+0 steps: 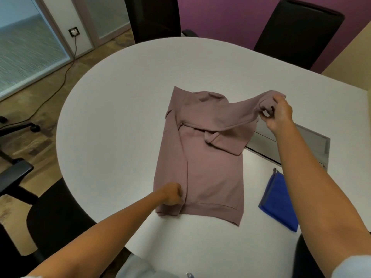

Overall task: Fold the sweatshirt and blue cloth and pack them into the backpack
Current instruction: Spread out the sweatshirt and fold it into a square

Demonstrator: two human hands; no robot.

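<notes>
Two hands are busy with the sweatshirt [202, 157] right now, so it looks like the folding step is only partway done and packing hasn't been started. Going left to right: at the lower left of the garment, the left hand [172, 194] is closed into a fist on the hem corner, where one side has already been turned in over the body. It seems to be used as an anchor. The dusty-pink sweatshirt is spread flat in the middle of the white tabletop [112, 109], hem toward the bottom of the frame, collar toward the top. At the upper right, the other sleeve is lifted clear of the surface and its cuff is pinched by the right hand [278, 114], fingers curled around the bunched fabric. Next, that sleeve probably needs to be carried across and laid over the body without the hem being dragged. Lower right, the blue cloth [280, 199] is lying flat, apart from the sweatshirt, untouched. No backpack can be clearly made out.
</notes>
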